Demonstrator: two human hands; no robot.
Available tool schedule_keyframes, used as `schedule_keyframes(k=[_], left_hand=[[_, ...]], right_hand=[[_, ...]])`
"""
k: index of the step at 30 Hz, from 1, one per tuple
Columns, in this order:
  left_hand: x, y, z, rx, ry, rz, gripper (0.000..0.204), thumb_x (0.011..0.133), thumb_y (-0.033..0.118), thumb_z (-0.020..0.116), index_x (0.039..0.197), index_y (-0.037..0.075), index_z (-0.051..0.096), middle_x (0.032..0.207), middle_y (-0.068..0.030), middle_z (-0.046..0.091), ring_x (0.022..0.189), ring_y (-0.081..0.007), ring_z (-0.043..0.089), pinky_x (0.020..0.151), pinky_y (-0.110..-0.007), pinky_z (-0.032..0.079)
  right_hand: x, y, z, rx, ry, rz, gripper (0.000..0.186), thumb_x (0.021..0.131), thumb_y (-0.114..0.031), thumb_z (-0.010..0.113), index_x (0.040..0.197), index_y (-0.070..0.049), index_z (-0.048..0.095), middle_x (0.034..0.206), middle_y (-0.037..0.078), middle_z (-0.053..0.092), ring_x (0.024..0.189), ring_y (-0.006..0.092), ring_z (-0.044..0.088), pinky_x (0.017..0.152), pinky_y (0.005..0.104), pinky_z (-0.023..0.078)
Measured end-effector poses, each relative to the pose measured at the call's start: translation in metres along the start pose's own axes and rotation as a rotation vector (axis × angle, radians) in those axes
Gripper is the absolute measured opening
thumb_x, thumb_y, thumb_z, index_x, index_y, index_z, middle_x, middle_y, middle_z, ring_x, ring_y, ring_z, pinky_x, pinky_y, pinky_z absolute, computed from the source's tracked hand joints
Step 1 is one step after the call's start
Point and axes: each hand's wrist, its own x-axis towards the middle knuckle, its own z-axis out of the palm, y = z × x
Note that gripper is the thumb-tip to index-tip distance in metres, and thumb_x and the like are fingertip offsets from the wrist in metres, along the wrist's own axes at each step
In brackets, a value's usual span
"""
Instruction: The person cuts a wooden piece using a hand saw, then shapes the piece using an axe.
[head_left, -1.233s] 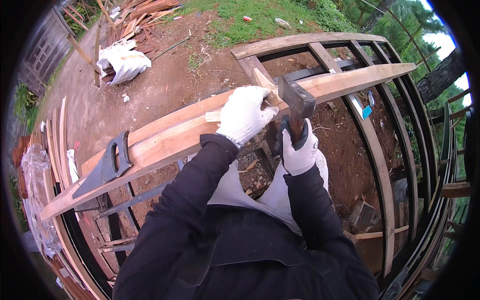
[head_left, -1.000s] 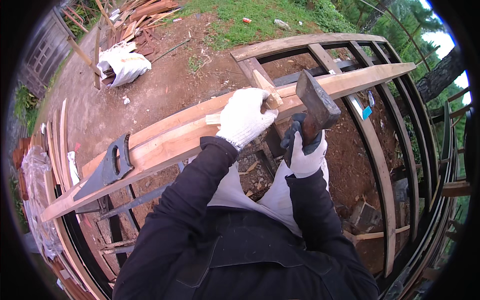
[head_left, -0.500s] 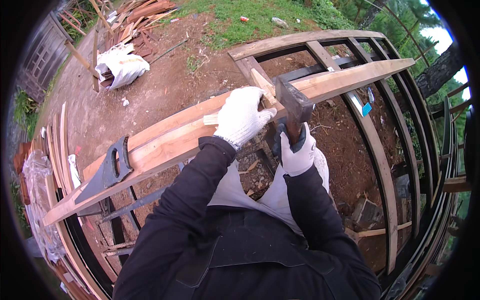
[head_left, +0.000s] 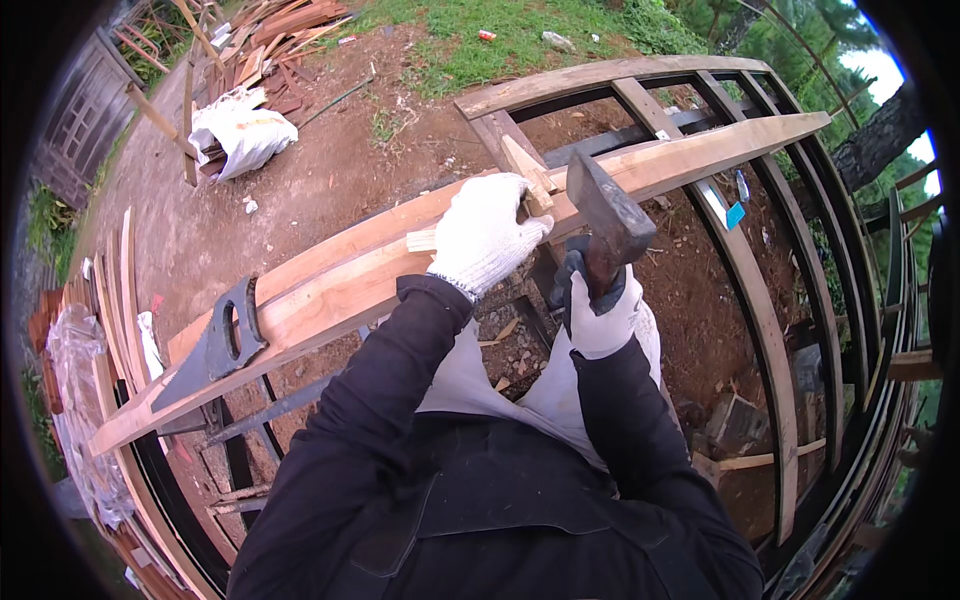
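Note:
My left hand [head_left: 482,232], in a white knitted glove, grips a small light wood piece [head_left: 536,203] on top of a long pale timber beam [head_left: 675,168]; a short strip [head_left: 421,241] pokes out left of that hand. My right hand [head_left: 600,310], in a white and dark glove, is closed on the handle of a heavy hammer [head_left: 610,210]. The dark head is just right of the small piece, over the beam, not visibly touching that piece. A handsaw [head_left: 208,348] lies on the beam's left part.
A slatted timber-and-dark-bar frame [head_left: 752,310] extends right under the beam. Loose planks and a plastic-wrapped stack [head_left: 80,400] lie left. A white sack [head_left: 240,138] and scrap wood [head_left: 275,45] sit on the dirt behind; a tree trunk [head_left: 880,140] stands at far right.
The hammer swung right, back left toward the wood piece by half a second ago, and has now moved right again with my right hand. My left hand stays on the piece.

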Motion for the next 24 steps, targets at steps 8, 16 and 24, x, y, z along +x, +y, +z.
schedule_keyframes(k=[8,16,24], left_hand=[[0.006,0.003,-0.003,-0.056,-0.175,-0.122,0.034,0.079,0.032,0.08,0.09,0.003,0.066,0.087,-0.015,0.069,0.088,-0.0339,0.067,0.079,-0.043,0.053],[0.001,0.002,0.001,-0.027,-0.038,-0.023,0.03,0.078,0.029,0.081,0.09,0.005,0.069,0.087,-0.0149,0.07,0.088,-0.0353,0.068,0.078,-0.043,0.055],[0.002,0.004,0.001,0.011,-0.07,-0.099,0.039,0.079,0.035,0.081,0.101,0.004,0.071,0.091,-0.0159,0.071,0.091,-0.0339,0.069,0.079,-0.043,0.056]], right_hand=[[0.014,0.0,0.0,-0.256,-0.085,0.066,0.025,0.089,-0.012,0.07,0.109,0.001,0.062,0.094,0.023,0.072,0.088,0.0378,0.073,0.075,0.041,0.056],[0.018,-0.01,-0.002,-0.421,-0.085,-0.049,0.029,0.088,-0.014,0.07,0.111,0.0,0.06,0.093,0.023,0.07,0.088,0.042,0.07,0.075,0.044,0.056],[0.013,0.008,0.005,-0.283,-0.132,-0.117,0.028,0.09,-0.012,0.069,0.114,-0.003,0.057,0.079,0.017,0.068,0.072,0.035,0.071,0.065,0.0409,0.058]])
